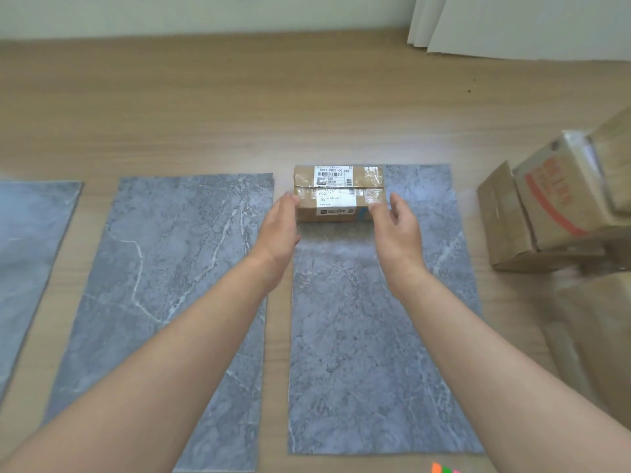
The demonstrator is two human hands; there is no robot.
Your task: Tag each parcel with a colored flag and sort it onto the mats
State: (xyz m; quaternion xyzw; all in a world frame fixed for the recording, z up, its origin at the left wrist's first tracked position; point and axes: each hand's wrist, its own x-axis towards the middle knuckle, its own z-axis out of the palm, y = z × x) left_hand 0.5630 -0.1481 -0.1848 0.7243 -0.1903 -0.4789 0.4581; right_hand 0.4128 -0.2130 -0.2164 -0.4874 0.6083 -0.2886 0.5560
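Left hand (280, 227), right hand (397, 223) loosely open, gripping nothing, flanking parcel (338, 192), centre frame; nudge evenly, keeping it inside mat (375, 336) corner.

We stretch our left forearm (164, 363) and right forearm (485, 339) forward, bare and converging toward the hands. Our left hand (278, 230) has its palm turned inward, its fingers (290, 203) together and only lightly bent. Our right hand (397, 230) faces it, fingers (377, 209) loosely curled inward, one digit lifted just above the others.
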